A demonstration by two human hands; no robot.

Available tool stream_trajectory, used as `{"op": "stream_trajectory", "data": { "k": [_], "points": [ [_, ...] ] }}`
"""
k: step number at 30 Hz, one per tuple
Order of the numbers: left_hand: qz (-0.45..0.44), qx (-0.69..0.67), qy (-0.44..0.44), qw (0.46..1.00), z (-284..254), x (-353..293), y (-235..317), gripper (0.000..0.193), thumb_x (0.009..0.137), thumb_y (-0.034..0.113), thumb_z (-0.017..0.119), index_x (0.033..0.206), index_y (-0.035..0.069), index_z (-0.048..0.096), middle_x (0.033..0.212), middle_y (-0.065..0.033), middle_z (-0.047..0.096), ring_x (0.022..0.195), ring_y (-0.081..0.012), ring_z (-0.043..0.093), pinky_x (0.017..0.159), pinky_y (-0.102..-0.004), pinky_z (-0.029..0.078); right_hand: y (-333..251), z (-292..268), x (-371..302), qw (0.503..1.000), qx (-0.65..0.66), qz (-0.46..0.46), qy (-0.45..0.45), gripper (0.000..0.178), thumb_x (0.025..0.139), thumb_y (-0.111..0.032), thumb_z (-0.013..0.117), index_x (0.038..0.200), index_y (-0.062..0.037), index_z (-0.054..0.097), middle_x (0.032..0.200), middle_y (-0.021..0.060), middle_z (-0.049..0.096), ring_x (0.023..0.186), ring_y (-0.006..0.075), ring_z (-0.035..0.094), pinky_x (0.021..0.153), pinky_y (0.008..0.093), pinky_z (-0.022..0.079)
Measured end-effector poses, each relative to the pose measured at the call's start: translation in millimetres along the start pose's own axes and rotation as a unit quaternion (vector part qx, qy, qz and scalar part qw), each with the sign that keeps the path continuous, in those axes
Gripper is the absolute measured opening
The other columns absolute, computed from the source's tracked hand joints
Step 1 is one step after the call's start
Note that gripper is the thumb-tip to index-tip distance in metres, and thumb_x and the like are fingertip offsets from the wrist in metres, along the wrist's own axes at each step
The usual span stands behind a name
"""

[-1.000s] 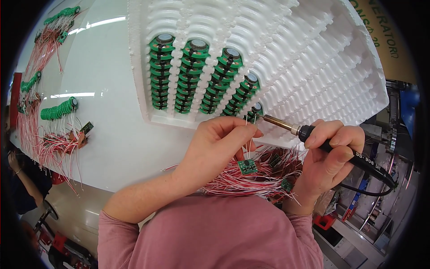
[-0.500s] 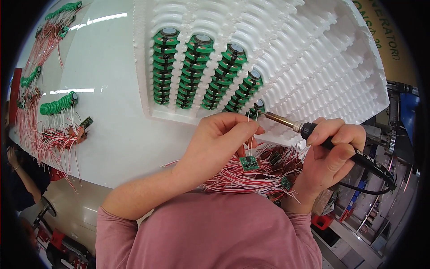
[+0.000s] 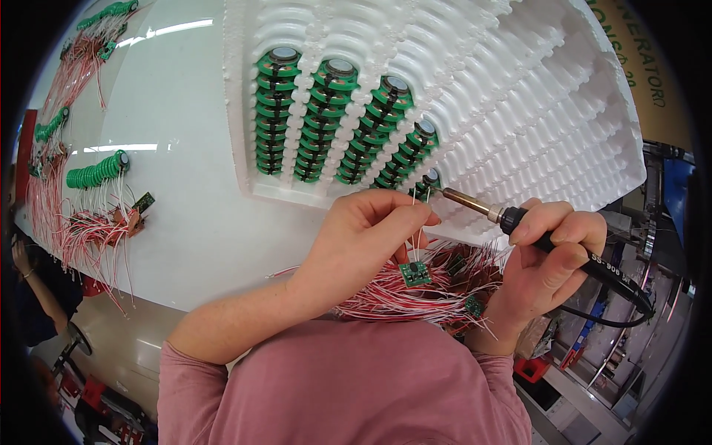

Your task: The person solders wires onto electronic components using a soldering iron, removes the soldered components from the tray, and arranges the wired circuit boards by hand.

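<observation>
My left hand [image 3: 382, 222] pinches thin white wires [image 3: 417, 236], from which a small green circuit board [image 3: 414, 273] hangs. The wires' upper ends stand up past my fingertips, close to the nearest row of small speakers. In my right hand [image 3: 556, 248] is a soldering iron [image 3: 486, 208] with a black handle, its fingers wrapped round the grip. The iron's tip is by the wire ends at the speaker row [image 3: 429, 182]; whether they touch I cannot tell. Several rows of round green-rimmed speakers [image 3: 325, 122] sit in the ridged white foam tray [image 3: 512, 126].
Below my hands lies a heap of red and white wires [image 3: 386, 300] with small boards among it. Stacked green speakers [image 3: 96, 172] with wired boards stand on the white table [image 3: 178, 222] at left. A cardboard box [image 3: 641, 67] is at far right. Another person's arm [image 3: 41, 300] shows at far left.
The scene has shifted very slightly in view. Both hands keep nearly the same pose, with the iron's tip still beside the wire ends.
</observation>
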State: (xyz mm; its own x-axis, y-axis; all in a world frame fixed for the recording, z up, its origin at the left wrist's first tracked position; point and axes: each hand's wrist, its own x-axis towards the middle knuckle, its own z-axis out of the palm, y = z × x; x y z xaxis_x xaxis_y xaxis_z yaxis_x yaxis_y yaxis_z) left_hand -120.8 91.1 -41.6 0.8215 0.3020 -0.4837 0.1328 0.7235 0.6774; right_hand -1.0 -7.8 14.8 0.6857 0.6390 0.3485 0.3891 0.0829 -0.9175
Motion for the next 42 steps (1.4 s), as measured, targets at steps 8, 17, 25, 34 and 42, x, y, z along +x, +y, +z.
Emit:
{"op": "stream_trajectory", "data": {
  "k": [8,17,25,34,42],
  "points": [
    [-0.005,0.002,0.000,1.000,-1.1,0.4,1.0,0.023,0.082,0.019,0.050,0.084,-0.002,0.060,0.066,-0.0023,0.055,0.056,-0.0059,0.048,0.052,-0.0189,0.037,3.9,-0.1,0.6,1.000,0.016,-0.015,-0.006,0.042,0.079,-0.045,0.051,0.080,-0.0066,0.034,0.059,0.0103,0.049,0.049,0.0142,0.049,0.048,0.0232,0.040],
    [-0.004,-0.001,-0.003,1.000,-1.9,1.8,-1.1,0.022,0.082,0.019,0.050,0.082,-0.001,0.060,0.066,-0.0018,0.055,0.056,-0.0055,0.047,0.051,-0.0190,0.036,3.8,-0.5,0.2,1.000,0.023,-0.015,-0.010,0.041,0.079,-0.044,0.052,0.081,-0.0071,0.034,0.059,0.0095,0.049,0.049,0.0144,0.049,0.047,0.0233,0.039],
    [-0.004,-0.011,-0.012,1.000,-1.6,2.2,-0.5,0.022,0.083,0.018,0.049,0.080,-0.001,0.059,0.064,-0.0018,0.054,0.055,-0.0054,0.047,0.051,-0.0190,0.036,4.7,-2.5,1.3,1.000,0.019,-0.016,-0.014,0.041,0.078,-0.044,0.052,0.081,-0.0074,0.034,0.060,0.0094,0.050,0.049,0.0140,0.049,0.047,0.0228,0.038],
    [0.005,-0.019,-0.016,1.000,-1.4,2.1,-1.9,0.020,0.083,0.018,0.049,0.081,-0.001,0.058,0.064,-0.0019,0.054,0.053,-0.0052,0.047,0.049,-0.0188,0.036,4.1,-6.6,1.3,0.999,0.032,-0.004,-0.002,0.042,0.078,-0.044,0.052,0.081,-0.0069,0.034,0.060,0.0103,0.050,0.051,0.0147,0.049,0.049,0.0239,0.041],
    [-0.001,-0.015,-0.019,1.000,-0.2,2.2,-2.1,0.019,0.083,0.017,0.049,0.081,0.000,0.058,0.066,-0.0027,0.055,0.053,-0.0052,0.047,0.049,-0.0187,0.037,2.9,-7.5,0.9,1.000,0.026,0.003,-0.005,0.043,0.078,-0.044,0.055,0.081,-0.0062,0.035,0.062,0.0120,0.051,0.052,0.0154,0.050,0.050,0.0247,0.043]
  ]
}}
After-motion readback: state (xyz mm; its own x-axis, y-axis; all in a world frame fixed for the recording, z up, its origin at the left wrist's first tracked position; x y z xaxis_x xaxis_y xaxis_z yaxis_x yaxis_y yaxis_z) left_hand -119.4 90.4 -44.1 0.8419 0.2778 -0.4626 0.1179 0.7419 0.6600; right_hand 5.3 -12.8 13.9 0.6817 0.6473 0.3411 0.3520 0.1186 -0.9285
